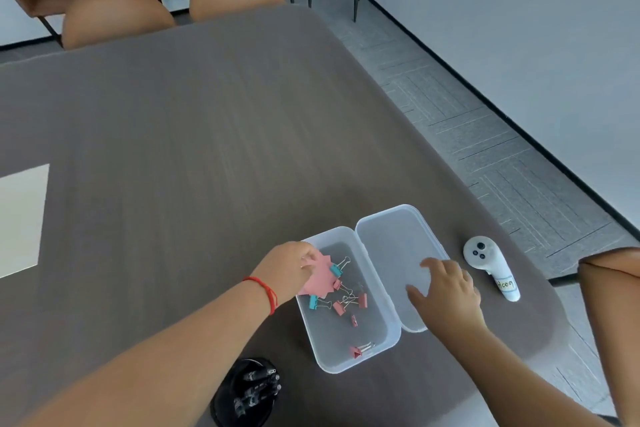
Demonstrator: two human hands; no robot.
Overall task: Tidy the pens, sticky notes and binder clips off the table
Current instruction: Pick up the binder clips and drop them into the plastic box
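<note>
A clear plastic box (346, 362) lies open on the grey table, its hinged lid (391, 229) flat to the right. Several pink and blue binder clips (348, 302) lie inside the box. My left hand (289, 267) reaches over the box's far left corner, fingers pinched on a fanned stack of pink sticky notes (320, 279) that hangs low over the clips. My right hand (446, 284) rests on the open lid, fingers spread, holding nothing. A black pen holder (247, 392) with dark pens stands near the front edge, below my left forearm.
A white handheld controller (491, 267) with a label lies right of the lid. A white sheet (20, 218) sits at the table's left edge. Brown chairs (114, 15) line the far side, and another chair's back (613, 291) is at the right.
</note>
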